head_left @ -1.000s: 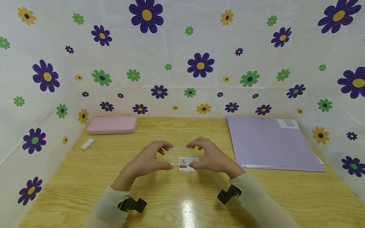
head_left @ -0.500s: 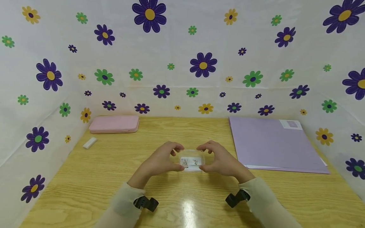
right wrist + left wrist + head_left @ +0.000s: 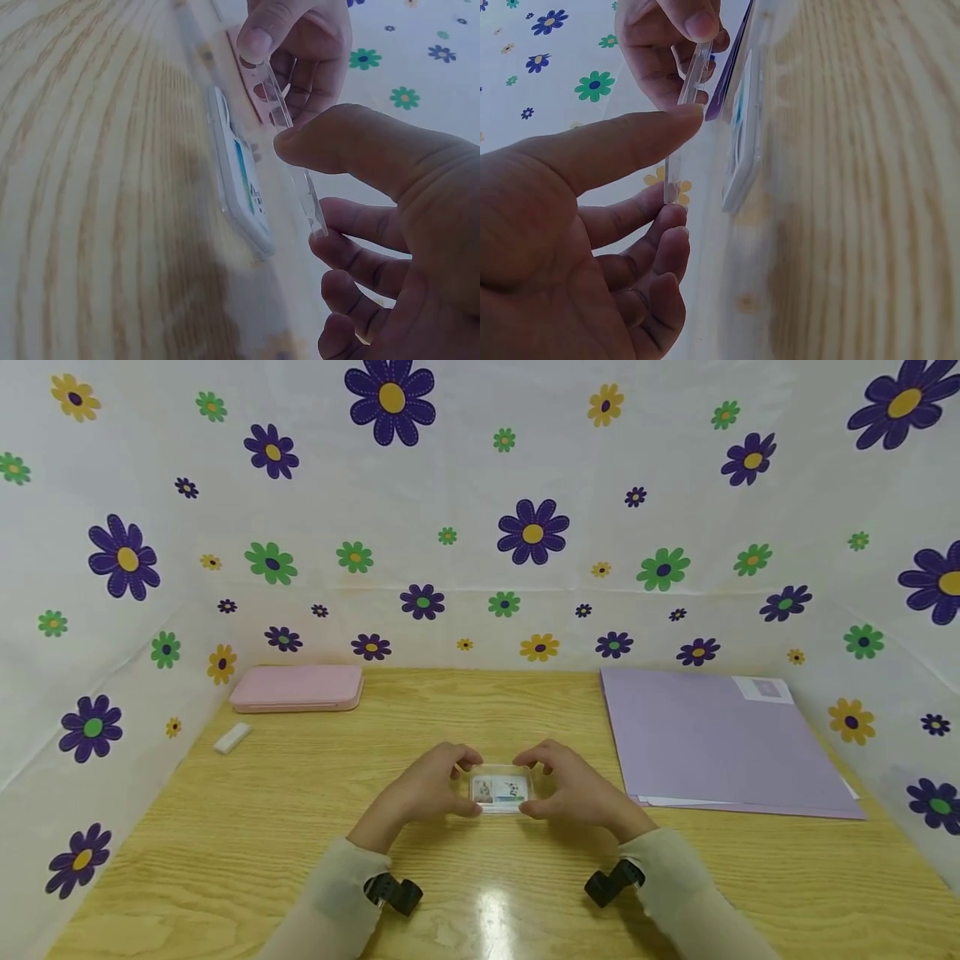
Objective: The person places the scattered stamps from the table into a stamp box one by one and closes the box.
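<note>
A small flat case point(image 3: 498, 792) with a white rim and printed pictures lies on the wooden table in front of the person. Just above it, apart from it in both wrist views, is a clear plastic lid point(image 3: 673, 176), roughly parallel to the table. At the lid's left end, the left hand point(image 3: 431, 785) pinches it between thumb and fingers. The right hand point(image 3: 573, 787) grips the opposite end in the same way, its thumb on the near edge and fingers at the far edge. In the right wrist view the case point(image 3: 236, 172) sits below the lid point(image 3: 309, 199).
A pink pencil case point(image 3: 296, 687) lies at the back left, with a white eraser-like block point(image 3: 232, 737) before it. Purple folders point(image 3: 720, 743) with white sheets beneath occupy the right side. A flower-printed cloth point(image 3: 465, 468) encloses the table's back and sides.
Both hands have brought the clear lid rightward and down, from partly left of the case to directly over it. The case, pencil case and folders stay put; the head view shifts slightly.
</note>
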Demonstrator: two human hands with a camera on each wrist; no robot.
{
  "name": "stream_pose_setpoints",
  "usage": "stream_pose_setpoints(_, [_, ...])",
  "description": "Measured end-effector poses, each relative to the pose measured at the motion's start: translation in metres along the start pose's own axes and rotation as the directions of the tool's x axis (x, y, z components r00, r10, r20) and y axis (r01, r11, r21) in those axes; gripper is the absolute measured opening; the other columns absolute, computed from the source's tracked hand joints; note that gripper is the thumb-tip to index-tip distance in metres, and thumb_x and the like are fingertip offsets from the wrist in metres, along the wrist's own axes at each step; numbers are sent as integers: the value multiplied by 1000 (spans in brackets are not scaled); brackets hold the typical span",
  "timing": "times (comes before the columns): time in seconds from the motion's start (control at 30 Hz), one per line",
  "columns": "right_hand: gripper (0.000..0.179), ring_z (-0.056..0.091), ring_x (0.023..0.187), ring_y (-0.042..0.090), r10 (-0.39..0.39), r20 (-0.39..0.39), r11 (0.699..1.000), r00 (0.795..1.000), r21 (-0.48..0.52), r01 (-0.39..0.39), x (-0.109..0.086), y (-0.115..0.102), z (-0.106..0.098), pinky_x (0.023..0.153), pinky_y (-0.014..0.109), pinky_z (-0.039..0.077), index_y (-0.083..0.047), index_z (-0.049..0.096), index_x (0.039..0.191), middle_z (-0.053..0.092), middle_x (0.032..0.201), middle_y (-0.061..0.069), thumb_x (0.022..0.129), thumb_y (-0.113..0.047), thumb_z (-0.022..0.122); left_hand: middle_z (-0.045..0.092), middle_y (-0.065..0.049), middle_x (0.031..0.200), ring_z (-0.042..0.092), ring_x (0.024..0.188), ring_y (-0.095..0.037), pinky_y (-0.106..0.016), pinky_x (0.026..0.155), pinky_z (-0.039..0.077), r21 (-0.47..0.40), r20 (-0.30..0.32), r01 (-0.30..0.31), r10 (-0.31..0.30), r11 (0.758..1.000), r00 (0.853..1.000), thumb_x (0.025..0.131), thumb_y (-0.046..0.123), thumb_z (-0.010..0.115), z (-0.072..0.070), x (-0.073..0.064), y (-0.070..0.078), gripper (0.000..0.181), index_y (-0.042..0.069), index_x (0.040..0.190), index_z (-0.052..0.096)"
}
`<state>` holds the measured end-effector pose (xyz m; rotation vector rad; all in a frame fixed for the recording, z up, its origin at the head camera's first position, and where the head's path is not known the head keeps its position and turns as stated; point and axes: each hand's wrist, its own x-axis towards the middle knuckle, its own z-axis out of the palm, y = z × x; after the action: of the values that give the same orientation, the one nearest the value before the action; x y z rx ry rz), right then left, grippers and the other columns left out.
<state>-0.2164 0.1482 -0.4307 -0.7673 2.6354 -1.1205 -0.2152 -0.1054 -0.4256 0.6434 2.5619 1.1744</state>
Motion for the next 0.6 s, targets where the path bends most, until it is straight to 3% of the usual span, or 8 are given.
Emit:
stream_pose_setpoints(0.4, [55, 48, 103, 24, 24, 20, 999, 1000, 24, -25, 4, 1, 5, 92, 44, 40, -6, 62, 125, 56, 117, 4, 76, -17, 86, 57, -8, 117, 52, 106, -24, -43, 95, 43, 37, -16, 60, -59, 998, 998, 71, 7, 89, 5, 4, 0, 60, 3, 124, 60])
stream_pose_setpoints(0.6, [54, 47, 101, 23, 45, 29, 999, 999, 2, -45, 3, 6, 8, 91, 43, 39, -9, 63, 125, 55, 114, 1, 77, -17, 86, 58, -7, 112, 52, 100, -23, -42, 91, 43, 37, 0, 62, -62, 997, 998, 70, 7, 90, 7, 5, 0, 58, 3, 120, 62])
